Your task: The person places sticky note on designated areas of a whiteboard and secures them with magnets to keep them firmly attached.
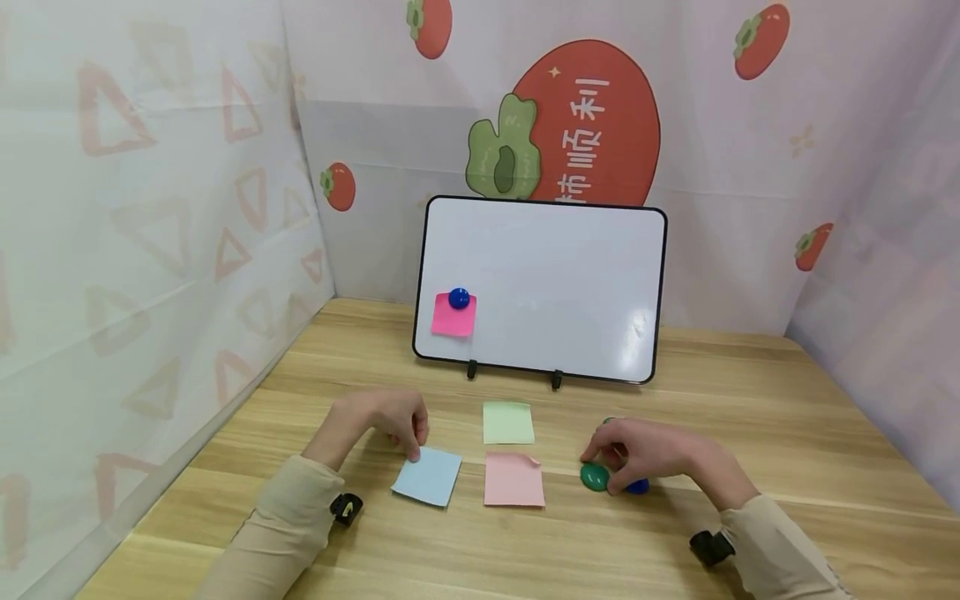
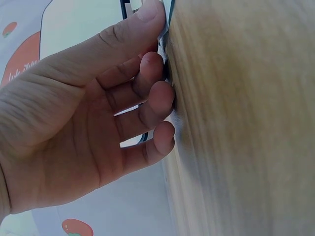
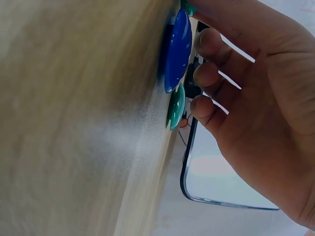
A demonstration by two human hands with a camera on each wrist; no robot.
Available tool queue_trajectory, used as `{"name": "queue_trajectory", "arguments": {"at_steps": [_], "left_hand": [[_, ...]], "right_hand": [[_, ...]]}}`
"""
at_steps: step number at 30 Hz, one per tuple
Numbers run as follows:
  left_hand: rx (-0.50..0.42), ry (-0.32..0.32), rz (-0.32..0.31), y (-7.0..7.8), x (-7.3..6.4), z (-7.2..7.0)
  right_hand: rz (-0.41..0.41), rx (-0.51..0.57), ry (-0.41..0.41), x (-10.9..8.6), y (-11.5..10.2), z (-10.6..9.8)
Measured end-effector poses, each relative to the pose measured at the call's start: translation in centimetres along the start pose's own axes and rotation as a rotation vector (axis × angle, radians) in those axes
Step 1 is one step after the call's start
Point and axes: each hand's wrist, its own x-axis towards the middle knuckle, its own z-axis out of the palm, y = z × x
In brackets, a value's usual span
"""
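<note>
My left hand point(image 1: 390, 419) pinches the upper left corner of a light blue sticky note point(image 1: 429, 479), which lies on the table. Its other fingers curl beside the note, fingertips right at the tabletop in the left wrist view. On the right side, my right hand point(image 1: 651, 448) has thumb and index finger about a round green magnet point(image 1: 595, 477). A blue magnet point(image 3: 178, 51) and a second green magnet point(image 3: 176, 108) sit under that hand, both partly hidden in the head view. Between the hands lie a pale green note point(image 1: 508, 423) and a pink note point(image 1: 513, 481).
Behind the notes a whiteboard point(image 1: 555, 283) with a black frame leans upright on small black feet point(image 1: 557, 380). At its lower left a bright pink note point(image 1: 453, 322) hangs under a blue magnet point(image 1: 459, 298). Printed cloth point(image 1: 375, 125) encloses the wooden table point(image 1: 465, 554).
</note>
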Motion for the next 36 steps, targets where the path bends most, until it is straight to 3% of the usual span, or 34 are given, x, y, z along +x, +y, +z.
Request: {"name": "queue_trajectory", "arguments": {"at_steps": [9, 23, 36], "left_hand": [[-0.033, -0.008, 0.018, -0.1, 0.1, -0.1], [-0.08, -0.009, 0.057, -1.2, 0.5, -0.1], [-0.105, -0.029, 0.127, -1.7, 0.6, -0.5]], "right_hand": [[-0.015, 0.013, 0.023, -0.2, -0.6, -0.2], [-0.026, -0.039, 0.046, 0.1, 0.2, 0.1], [-0.045, -0.058, 0.049, 0.1, -0.3, 0.0]]}}
